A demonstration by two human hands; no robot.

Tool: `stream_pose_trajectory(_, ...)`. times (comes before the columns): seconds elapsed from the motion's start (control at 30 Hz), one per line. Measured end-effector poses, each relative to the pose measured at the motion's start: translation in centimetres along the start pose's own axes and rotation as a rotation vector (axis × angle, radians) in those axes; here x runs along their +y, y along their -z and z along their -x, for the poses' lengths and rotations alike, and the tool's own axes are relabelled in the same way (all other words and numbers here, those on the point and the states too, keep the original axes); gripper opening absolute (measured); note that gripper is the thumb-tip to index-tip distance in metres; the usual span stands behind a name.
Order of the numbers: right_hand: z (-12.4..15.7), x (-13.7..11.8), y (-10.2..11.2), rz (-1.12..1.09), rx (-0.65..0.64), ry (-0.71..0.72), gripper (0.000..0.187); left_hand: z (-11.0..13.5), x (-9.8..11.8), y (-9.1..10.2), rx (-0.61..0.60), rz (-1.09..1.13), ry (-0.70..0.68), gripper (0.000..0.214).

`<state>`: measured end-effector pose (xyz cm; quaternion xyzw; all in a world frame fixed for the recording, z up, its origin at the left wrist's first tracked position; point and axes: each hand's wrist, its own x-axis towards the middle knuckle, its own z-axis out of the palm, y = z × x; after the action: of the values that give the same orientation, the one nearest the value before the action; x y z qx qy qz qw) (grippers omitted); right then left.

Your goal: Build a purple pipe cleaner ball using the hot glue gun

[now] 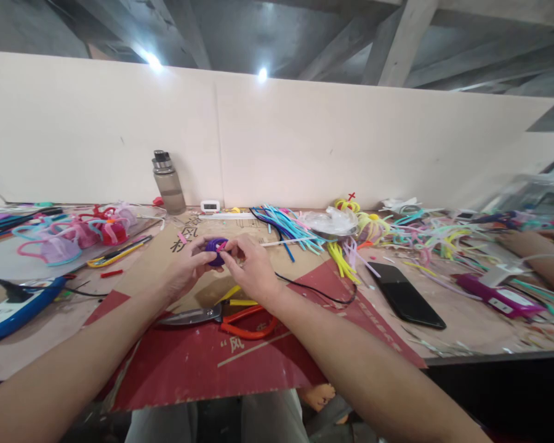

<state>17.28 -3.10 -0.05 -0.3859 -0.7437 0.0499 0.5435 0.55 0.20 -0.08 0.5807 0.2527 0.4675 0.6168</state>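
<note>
Both my hands meet over the middle of the table. My left hand [189, 264] is closed around a small purple wound pipe-cleaner ball [215, 251]. My right hand [249, 261] pinches at the ball's right side, where a short pink piece [222, 246] sticks out. Just below my hands lie scissors with orange handles [240, 320] and short yellow pipe-cleaner pieces [240, 301] on a red and brown cardboard sheet [203, 363].
A grey water bottle [168, 183] stands at the back wall. Pink and red finished pieces [74, 237] lie left, a blue glue gun [13, 304] at the left edge. Loose coloured pipe cleaners [295, 231] and a black phone [406, 295] lie right. Another person's hand [535, 246] rests far right.
</note>
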Motion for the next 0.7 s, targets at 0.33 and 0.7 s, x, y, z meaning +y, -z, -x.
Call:
stream_pose_trajectory(0.33, 0.07, -0.14, 0.01, -0.012, 0.010, -0.032, 0.005, 0.12, 0.42, -0.08, -0.051, 0.011, 0.027, 0.036)
stream_pose_trajectory(0.7, 0.15, -0.32, 0.00, -0.030, 0.000, -0.057, 0.005, 0.00, 0.25, -0.12, -0.062, 0.012, 0.003, 0.032)
